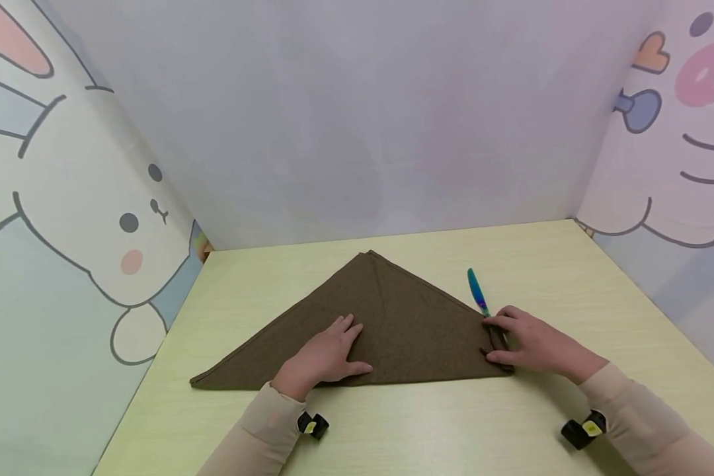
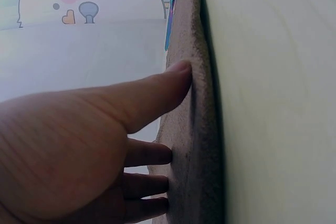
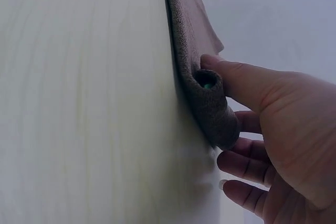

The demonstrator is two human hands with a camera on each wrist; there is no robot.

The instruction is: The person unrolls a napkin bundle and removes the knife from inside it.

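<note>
A brown cloth (image 1: 387, 330), folded into a triangle, lies on the table with its peak pointing away. My left hand (image 1: 327, 354) rests on its middle with fingers spread; in the left wrist view, the left thumb (image 2: 157, 90) touches the cloth near its front edge. At the right end, my right hand (image 1: 532, 340) grips the turned-over corner (image 3: 215, 114) between thumb and fingers. A shiny blue table knife (image 1: 477, 291) sticks out beyond the cloth's sloping edge, its other end hidden under the fold. A bit of teal (image 3: 208, 85) shows inside the roll.
The pale wooden table (image 1: 422, 430) extends round the cloth. A plain light backdrop (image 1: 357, 132) rises behind, with a printed rabbit (image 1: 113, 218) on the left panel and a pink-snouted animal (image 1: 678, 192) on the right. Each wrist wears a small black camera (image 1: 583, 430).
</note>
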